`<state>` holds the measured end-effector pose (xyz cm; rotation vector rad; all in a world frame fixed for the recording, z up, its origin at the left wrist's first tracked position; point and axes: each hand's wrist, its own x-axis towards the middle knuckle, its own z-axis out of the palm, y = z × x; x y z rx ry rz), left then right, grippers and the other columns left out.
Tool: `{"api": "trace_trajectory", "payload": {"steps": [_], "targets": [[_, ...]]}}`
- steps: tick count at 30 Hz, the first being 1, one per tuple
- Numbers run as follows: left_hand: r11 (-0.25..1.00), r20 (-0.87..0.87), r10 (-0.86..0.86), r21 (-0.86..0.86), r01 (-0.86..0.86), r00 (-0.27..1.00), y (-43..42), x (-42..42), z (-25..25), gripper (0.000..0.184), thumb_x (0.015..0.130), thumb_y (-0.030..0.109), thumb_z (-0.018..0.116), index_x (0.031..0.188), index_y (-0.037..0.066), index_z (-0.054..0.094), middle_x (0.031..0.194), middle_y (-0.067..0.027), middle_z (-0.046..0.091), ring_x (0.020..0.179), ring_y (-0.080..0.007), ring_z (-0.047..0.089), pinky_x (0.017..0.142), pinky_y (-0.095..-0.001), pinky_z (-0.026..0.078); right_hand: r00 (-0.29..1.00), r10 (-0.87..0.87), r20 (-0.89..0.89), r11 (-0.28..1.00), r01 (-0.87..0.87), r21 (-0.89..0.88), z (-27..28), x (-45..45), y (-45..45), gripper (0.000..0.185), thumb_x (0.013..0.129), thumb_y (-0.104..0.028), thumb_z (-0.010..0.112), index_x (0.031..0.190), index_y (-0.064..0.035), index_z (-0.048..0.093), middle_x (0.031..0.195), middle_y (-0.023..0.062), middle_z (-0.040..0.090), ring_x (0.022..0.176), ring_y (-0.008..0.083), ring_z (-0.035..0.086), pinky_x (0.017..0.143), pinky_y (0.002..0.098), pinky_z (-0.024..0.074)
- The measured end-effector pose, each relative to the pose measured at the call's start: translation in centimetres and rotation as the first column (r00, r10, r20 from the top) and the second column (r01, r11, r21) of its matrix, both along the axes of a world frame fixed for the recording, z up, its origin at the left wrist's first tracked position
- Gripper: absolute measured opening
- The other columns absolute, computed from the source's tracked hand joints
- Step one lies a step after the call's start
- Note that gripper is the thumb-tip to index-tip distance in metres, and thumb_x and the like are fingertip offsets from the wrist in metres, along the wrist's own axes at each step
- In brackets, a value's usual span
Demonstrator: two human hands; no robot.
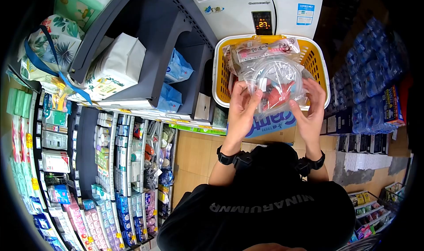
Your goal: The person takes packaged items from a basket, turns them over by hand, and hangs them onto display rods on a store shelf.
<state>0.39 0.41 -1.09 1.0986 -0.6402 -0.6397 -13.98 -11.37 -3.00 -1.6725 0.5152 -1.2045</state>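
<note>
Both hands grip a clear plastic package (279,81) over the yellow-and-white basket (216,74). Inside its shiny wrap I make out a rounded, clear-looking item and something red; reflections hide what kind of goods it is. My left hand (242,112) holds the left side, its thumb on top of the film. On the opposite side, my right hand (311,112) has its fingers curled around the edge and its thumb near the lower front. Behind the package, another plastic packet with red and white printing (269,50) lies in the basket.
A white appliance with a lit "27" display (262,23) stands behind the basket. Dark grey shelving (154,43) with white and blue packs rises at left, above stocked racks (123,162). Shrink-wrapped blue bottles (369,74) are stacked at right. Below lies a tiled floor (194,158).
</note>
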Motion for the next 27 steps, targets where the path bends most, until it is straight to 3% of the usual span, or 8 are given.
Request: {"api": "trace_trajectory", "payload": {"steps": [1,5,7,11,17,21,23,27], "targets": [[1.000,0.001,0.006,-0.005,-0.006,1.000,0.0,-0.1,0.1,0.021,0.101,0.011,0.062,0.116,0.004,0.049,0.108,-0.0042,0.063,0.098,-0.0080,0.057,0.088,-0.0241,0.045,0.994,-0.103,-0.043,0.991,0.099,-0.095,0.3,0.1,0.2,0.055,0.084,-0.003,0.076,0.133,-0.0013,0.051,0.133,0.0140,0.057,0.120,0.0236,0.056,0.098,0.0351,0.0446],[1.000,0.037,0.004,-0.006,-0.004,0.999,0.3,-0.5,-0.3,0.022,0.101,0.011,0.062,0.116,0.005,0.047,0.107,-0.0046,0.063,0.098,-0.0089,0.057,0.086,-0.0247,0.047,0.960,-0.206,-0.187,0.927,0.131,-0.352,1.8,-0.4,0.8,0.048,0.083,-0.003,0.075,0.127,-0.0016,0.057,0.130,0.0144,0.059,0.116,0.0269,0.058,0.092,0.0351,0.0470],[0.999,0.118,0.001,0.048,-0.007,0.993,0.5,-0.7,-0.5,0.022,0.100,0.010,0.062,0.114,0.006,0.046,0.107,-0.0049,0.062,0.098,-0.0098,0.058,0.083,-0.0251,0.048,0.987,0.025,-0.158,0.987,-0.050,-0.153,1.5,-0.3,1.3,0.043,0.082,-0.003,0.075,0.122,-0.0018,0.061,0.127,0.0153,0.061,0.112,0.0290,0.060,0.086,0.0359,0.0489],[0.999,0.139,-0.003,0.047,-0.003,0.990,0.8,-1.2,-0.1,0.025,0.099,0.011,0.065,0.114,0.006,0.046,0.109,-0.0062,0.061,0.098,-0.0102,0.058,0.080,-0.0261,0.050,0.981,0.089,-0.170,0.967,-0.126,-0.221,2.2,-0.3,2.1,0.047,0.082,-0.005,0.076,0.125,-0.0019,0.060,0.128,0.0155,0.062,0.111,0.0293,0.061,0.083,0.0360,0.0506],[0.995,0.181,-0.048,0.090,0.032,0.982,2.1,-1.7,0.8,0.025,0.097,0.012,0.066,0.117,0.004,0.053,0.121,-0.0074,0.059,0.104,-0.0137,0.060,0.083,-0.0305,0.053,0.962,0.150,-0.230,0.960,-0.197,-0.199,3.1,-0.2,3.5,0.062,0.081,-0.011,0.079,0.135,-0.0031,0.052,0.132,0.0166,0.061,0.119,0.0310,0.060,0.091,0.0373,0.0519],[0.993,0.362,-0.090,0.107,0.054,0.928,2.7,-1.9,1.8,0.025,0.096,0.012,0.066,0.118,0.005,0.059,0.132,-0.0098,0.056,0.106,-0.0166,0.061,0.087,-0.0316,0.052,0.954,0.215,-0.209,0.974,-0.226,-0.029,2.1,0.2,3.9,0.061,0.083,-0.008,0.078,0.136,-0.0015,0.049,0.131,0.0173,0.060,0.123,0.0267,0.059,0.095,0.0385,0.0517],[0.989,0.361,-0.112,0.130,0.070,0.926,3.4,-1.9,2.4,0.025,0.096,0.012,0.065,0.120,0.004,0.059,0.133,-0.0097,0.056,0.109,-0.0158,0.060,0.089,-0.0313,0.052,0.954,0.274,-0.122,0.955,-0.254,0.154,1.4,0.3,3.9,0.050,0.089,-0.004,0.071,0.133,0.0008,0.049,0.126,0.0144,0.061,0.120,0.0187,0.058,0.096,0.0344,0.0495],[0.993,0.327,-0.068,0.117,0.031,0.943,4.7,-1.2,2.1,0.025,0.098,0.010,0.064,0.121,0.004,0.061,0.135,-0.0089,0.056,0.111,-0.0140,0.059,0.092,-0.0300,0.051,0.943,0.330,-0.050,0.927,-0.314,0.203,0.9,-0.4,3.6,0.039,0.096,-0.003,0.061,0.134,0.0016,0.049,0.124,0.0084,0.059,0.113,0.0144,0.055,0.098,0.0291,0.0434]]}}
